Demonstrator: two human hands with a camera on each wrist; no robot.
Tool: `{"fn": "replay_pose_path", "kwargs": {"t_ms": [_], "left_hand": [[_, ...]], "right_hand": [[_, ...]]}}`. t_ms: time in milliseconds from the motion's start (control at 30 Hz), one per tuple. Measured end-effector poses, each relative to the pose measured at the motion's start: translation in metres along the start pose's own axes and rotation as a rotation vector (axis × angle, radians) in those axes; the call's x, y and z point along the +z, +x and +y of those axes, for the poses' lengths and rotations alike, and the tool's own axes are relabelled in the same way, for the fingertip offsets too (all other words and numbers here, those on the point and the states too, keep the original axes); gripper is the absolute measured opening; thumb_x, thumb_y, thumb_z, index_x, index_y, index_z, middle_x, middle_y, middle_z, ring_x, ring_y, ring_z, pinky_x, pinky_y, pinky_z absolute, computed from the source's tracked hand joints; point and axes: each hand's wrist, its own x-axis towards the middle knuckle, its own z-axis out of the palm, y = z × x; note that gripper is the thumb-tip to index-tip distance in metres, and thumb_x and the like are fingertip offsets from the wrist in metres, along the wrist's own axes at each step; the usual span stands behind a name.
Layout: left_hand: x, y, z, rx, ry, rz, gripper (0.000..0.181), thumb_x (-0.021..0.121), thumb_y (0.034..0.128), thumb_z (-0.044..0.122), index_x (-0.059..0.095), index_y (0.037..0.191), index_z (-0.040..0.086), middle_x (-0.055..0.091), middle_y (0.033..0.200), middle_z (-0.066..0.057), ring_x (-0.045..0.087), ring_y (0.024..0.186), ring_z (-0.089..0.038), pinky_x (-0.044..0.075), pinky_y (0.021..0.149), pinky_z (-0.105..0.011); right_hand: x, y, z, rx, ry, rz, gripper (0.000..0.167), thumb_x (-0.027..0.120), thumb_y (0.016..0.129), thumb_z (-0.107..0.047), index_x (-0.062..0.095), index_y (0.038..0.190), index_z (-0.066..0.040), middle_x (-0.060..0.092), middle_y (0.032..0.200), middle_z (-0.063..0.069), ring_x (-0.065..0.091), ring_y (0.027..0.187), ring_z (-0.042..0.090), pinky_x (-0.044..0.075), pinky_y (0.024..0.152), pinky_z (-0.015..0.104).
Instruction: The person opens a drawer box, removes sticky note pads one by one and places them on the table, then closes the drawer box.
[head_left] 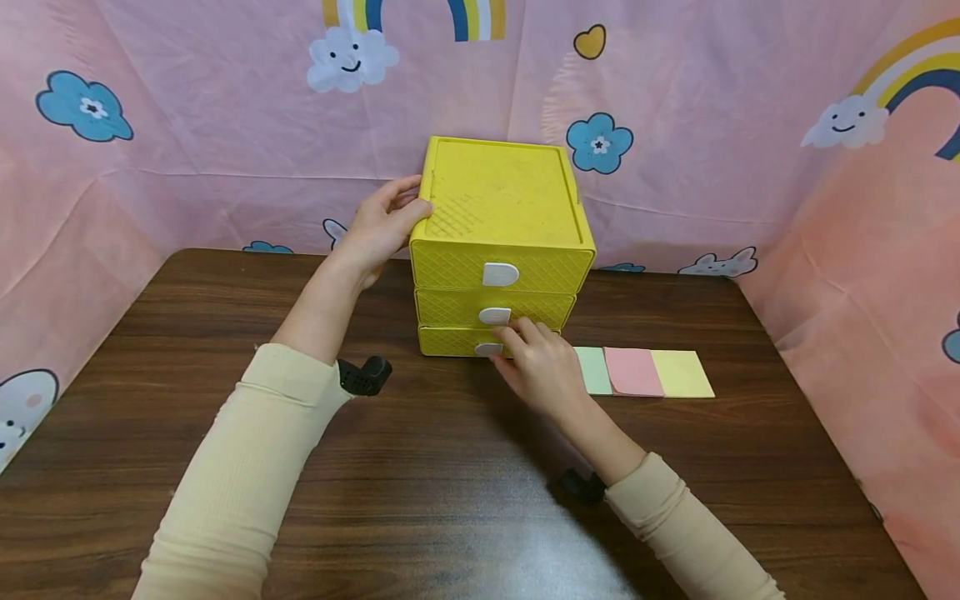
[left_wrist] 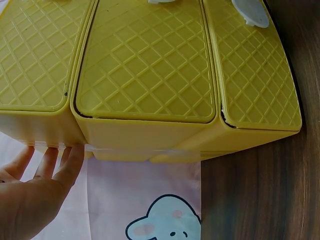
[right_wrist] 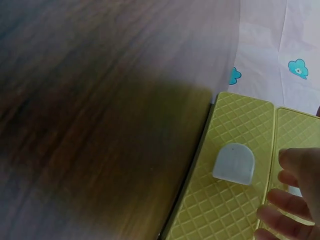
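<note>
Presumably for steadiness, three-drawer unit (head_left: 502,196) braced by extended left hand (head_left: 377,229); right hand (head_left: 546,367) bent at middle handle (head_left: 494,316), grip unclear.

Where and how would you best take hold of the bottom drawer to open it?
By the white tab on the bottom drawer, I'd judge: come straight in from the front and pinch it. It stands out mid-front, while the surface around it offers only a shallow diamond pattern.

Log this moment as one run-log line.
left hand: touching left side of yellow cabinet | right hand: near middle handle, contact unclear | drawers: all closed | paper notes: right of cabinet
</note>
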Motion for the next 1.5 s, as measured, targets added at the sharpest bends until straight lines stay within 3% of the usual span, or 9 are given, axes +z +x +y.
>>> {"fn": "replay_pose_path", "kwargs": {"t_ms": [333,1133,1500], "left_hand": [[0.000,0.000,0.000,0.000,0.001,0.005,0.056,0.052,0.0898,0.023,0.034,0.143,0.021,0.037,0.141,-0.006,0.048,0.118,-0.019,0.043,0.097,-0.033],[0.000,-0.001,0.000,-0.007,0.002,0.010,0.056,0.052,0.0899,0.023,0.034,0.143,0.021,0.037,0.142,-0.006,0.048,0.118,-0.019,0.042,0.097,-0.033],[0.000,-0.001,0.000,-0.002,-0.004,0.004,0.056,0.052,0.0897,0.023,0.035,0.143,0.021,0.037,0.141,-0.006,0.048,0.117,-0.019,0.042,0.097,-0.034]], "right_hand": [[0.010,-0.002,-0.003,0.011,-0.043,-0.062,0.025,0.072,0.078,-0.024,0.066,0.098,-0.010,0.061,0.086,0.004,0.058,0.069,0.021,0.049,0.055,0.032],[0.015,0.004,-0.011,-0.009,-0.162,-0.067,0.021,0.075,0.075,-0.022,0.063,0.085,-0.009,0.057,0.077,0.006,0.057,0.066,0.022,0.048,0.052,0.032],[0.016,0.003,-0.011,-0.034,-0.170,-0.055,0.019,0.073,0.076,-0.022,0.061,0.082,-0.008,0.054,0.075,0.006,0.056,0.064,0.022,0.046,0.050,0.031]]}}
